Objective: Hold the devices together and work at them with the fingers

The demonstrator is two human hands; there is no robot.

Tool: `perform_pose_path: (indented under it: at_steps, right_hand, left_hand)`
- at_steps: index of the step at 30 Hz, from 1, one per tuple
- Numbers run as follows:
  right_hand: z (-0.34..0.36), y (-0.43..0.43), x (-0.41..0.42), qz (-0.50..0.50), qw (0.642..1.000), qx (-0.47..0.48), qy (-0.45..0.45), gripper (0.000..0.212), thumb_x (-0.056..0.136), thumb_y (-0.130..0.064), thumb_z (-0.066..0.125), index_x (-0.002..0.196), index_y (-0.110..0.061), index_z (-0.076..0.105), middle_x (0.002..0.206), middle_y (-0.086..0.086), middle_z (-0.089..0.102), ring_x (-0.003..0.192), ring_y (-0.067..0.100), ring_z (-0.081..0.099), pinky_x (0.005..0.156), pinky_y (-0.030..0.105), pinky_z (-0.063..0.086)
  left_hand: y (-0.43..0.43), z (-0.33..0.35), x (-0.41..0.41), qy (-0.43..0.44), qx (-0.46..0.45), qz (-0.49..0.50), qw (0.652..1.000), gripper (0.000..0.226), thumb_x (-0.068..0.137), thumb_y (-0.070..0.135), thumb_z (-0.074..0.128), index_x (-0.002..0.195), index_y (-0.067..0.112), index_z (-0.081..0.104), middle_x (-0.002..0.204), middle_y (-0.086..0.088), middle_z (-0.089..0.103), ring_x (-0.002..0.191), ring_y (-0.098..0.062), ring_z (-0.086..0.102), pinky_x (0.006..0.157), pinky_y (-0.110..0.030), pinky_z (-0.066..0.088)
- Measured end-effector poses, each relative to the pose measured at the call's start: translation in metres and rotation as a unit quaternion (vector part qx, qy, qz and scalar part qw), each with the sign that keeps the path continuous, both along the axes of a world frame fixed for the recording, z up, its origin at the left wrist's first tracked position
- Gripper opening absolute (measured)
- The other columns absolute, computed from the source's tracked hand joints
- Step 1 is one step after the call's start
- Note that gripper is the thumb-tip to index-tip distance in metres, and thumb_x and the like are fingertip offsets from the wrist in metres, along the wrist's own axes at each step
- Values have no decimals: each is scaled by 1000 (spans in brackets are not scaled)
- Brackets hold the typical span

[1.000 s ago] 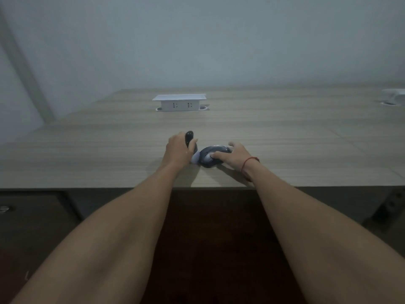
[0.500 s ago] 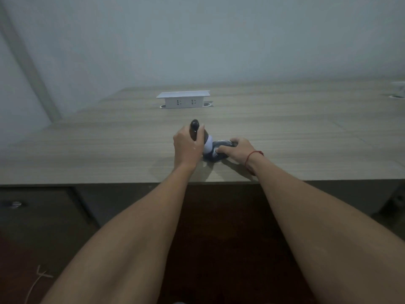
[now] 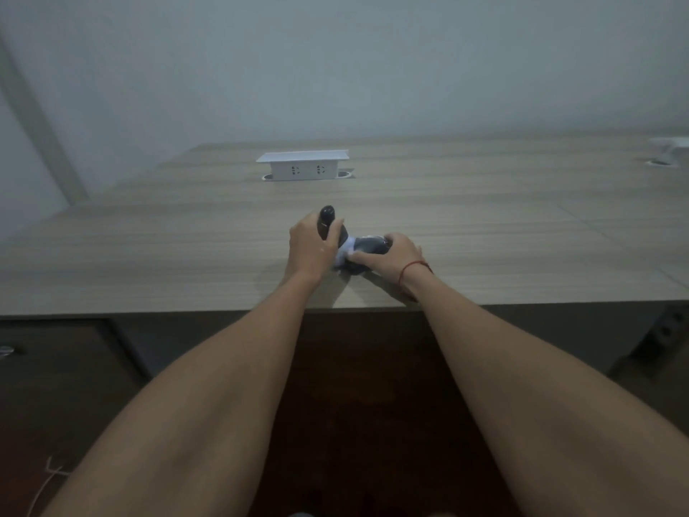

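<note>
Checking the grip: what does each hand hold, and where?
The left hand grips the dark handle around its middle. The right hand holds the grey-and-white piece from its right side.

Both forearms were bare from elbow to wrist, with no sleeve reaching into view. The left hand [image 3: 311, 248] wore nothing: no ring, watch or band showed on it. Just behind the right hand [image 3: 396, 255], a thin red cord bracelet [image 3: 410, 271] circled the wrist, a single slim strand looped once round it.
</note>
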State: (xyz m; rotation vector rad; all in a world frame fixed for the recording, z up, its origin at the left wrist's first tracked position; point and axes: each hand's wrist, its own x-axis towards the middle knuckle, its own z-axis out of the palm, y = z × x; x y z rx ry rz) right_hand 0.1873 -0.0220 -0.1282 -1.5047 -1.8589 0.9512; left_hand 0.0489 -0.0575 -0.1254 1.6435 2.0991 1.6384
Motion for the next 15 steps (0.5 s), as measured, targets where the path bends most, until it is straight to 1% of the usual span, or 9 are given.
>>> perform_pose_path:
  at_steps: [1, 2, 4, 6, 7, 9, 12, 14, 15]
  right_hand:
    - [0, 2, 1, 12, 1000, -5, 9, 92, 34, -74, 67, 110, -23, 57, 115, 4, 61, 110, 26, 55, 93, 45, 49]
    - [-1, 4, 2, 23, 1000, -12, 16, 89, 37, -71, 71, 111, -24, 57, 115, 3, 61, 109, 25, 55, 93, 45, 50]
    - [3, 1, 5, 42, 999, -21, 24, 79, 49, -61, 78, 115, -23, 57, 115, 1, 61, 108, 24, 56, 93, 44, 50]
    - [9, -3, 8, 66, 997, -24, 32, 70, 61, -50, 81, 120, -20, 57, 114, -2, 60, 107, 19, 55, 92, 36, 47]
    - [11, -4, 9, 81, 996, -27, 34, 67, 66, -44, 81, 123, -17, 56, 112, -4, 58, 105, 16, 53, 89, 32, 44]
    - [14, -4, 12, 102, 994, -37, 33, 64, 73, -35, 78, 128, -14, 53, 109, -5, 52, 101, 13, 48, 85, 29, 38]
    - [15, -4, 14, 113, 992, -45, 17, 64, 77, -34, 76, 131, -12, 50, 111, -4, 50, 101, 12, 45, 84, 28, 37]
    - [15, -5, 9, 115, 992, -53, 3, 66, 68, -48, 78, 121, -18, 53, 116, -1, 56, 102, 16, 49, 85, 30, 41]
    - [15, -5, 5, 109, 993, -49, -12, 72, 57, -61, 78, 112, -22, 53, 117, 1, 58, 104, 18, 52, 89, 33, 43]
  left_hand:
    - [0, 0, -2, 8, -10, 6, 1000, 28, 93, 28, 59, 89, 1, 63, 85, -10, 62, 77, -20, 57, 66, -29, 46]
    - [0, 1, -5, 24, -21, 12, 999, 27, 93, 28, 59, 89, 2, 62, 84, -9, 60, 75, -18, 55, 64, -25, 43]
    - [-2, 10, -8, 43, -28, 10, 999, 25, 94, 27, 57, 87, 4, 61, 80, -6, 58, 68, -13, 52, 58, -11, 36]
    - [-4, 19, -5, 32, -4, 0, 999, 21, 95, 25, 57, 82, 8, 57, 73, -1, 54, 62, -7, 48, 53, -7, 37]
    - [-4, 20, -3, 25, 7, -2, 1000, 20, 95, 24, 57, 82, 9, 57, 74, -1, 54, 63, -8, 48, 54, -6, 37]
    - [-3, 13, -3, 10, -1, 2, 1000, 22, 94, 26, 57, 85, 5, 60, 82, -6, 58, 73, -15, 53, 61, -11, 38]
    - [-2, -4, -15, -17, -45, 2, 999, 27, 92, 29, 59, 91, 3, 65, 88, -9, 66, 82, -22, 62, 73, -35, 53]
    - [-2, -9, -23, -2, -65, -8, 998, 28, 90, 32, 60, 87, 5, 67, 84, -11, 69, 79, -26, 65, 74, -43, 57]
    - [-3, -9, -24, 0, -62, -16, 998, 27, 89, 32, 61, 85, 7, 67, 82, -10, 69, 78, -25, 66, 73, -43, 57]
